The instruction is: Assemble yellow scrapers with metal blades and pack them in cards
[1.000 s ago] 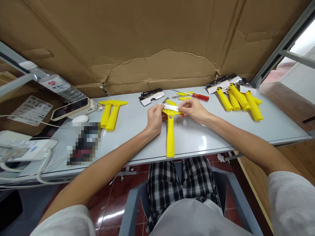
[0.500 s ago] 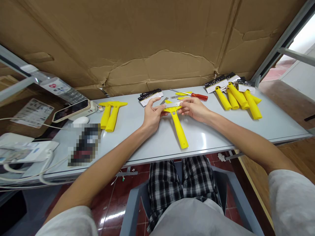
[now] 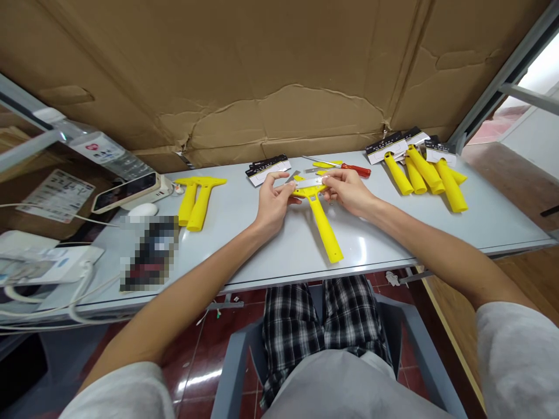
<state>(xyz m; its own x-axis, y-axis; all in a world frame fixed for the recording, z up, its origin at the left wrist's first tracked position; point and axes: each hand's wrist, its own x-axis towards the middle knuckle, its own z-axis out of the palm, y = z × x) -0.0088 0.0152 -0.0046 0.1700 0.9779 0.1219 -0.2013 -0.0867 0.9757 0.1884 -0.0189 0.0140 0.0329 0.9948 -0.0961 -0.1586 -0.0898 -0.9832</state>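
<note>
Pinching both ends of the head of a yellow scraper (image 3: 327,230) with left hand (image 3: 271,205) and right hand (image 3: 350,193), thumbs pressed toward fingers, over the tabletop (image 3: 244,256). Looks partway along, with a pale strip (image 3: 309,183) lying along that head; hard to say whether fastened. Seems further on at right, with carded handles (image 3: 452,189); less so at left, with two uncarded handles (image 3: 201,208). Might bump the red screwdriver (image 3: 357,170) just beyond.

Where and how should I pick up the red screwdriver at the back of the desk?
Probably best by its red handle, from above and the right. It lies on its side with that thick handle pointing right, while the thin shaft runs left by a yellow piece. The right hand is just in front.
</note>
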